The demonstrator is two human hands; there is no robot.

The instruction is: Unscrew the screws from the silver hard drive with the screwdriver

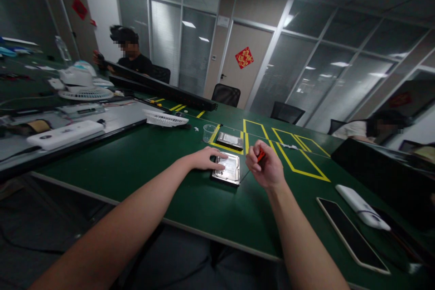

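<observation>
Work surface: flat dark-green desk. Far L: long black bar, set at an angle. Ctr. to R: yellow rectangular tape outlines on desk top.

My R hand: curled into a fist, gripping a tool (see last item), raised just R of the workpiece. My L hand: partly spread, thumb & fingers resting on top face of workpiece, from its L side.

Workpiece: silver rectangular metal HDD, flat on desk in front of me, btwn my hands. Just beyond: 2nd silver HDD w/ pale label, w/in a tape outline. To its L: clear round plastic cup, upright.

Tool: slim red-and-black screwdriver, shaft angled down-L, tip nr workpiece's R edge; can't tell if touching.
</observation>
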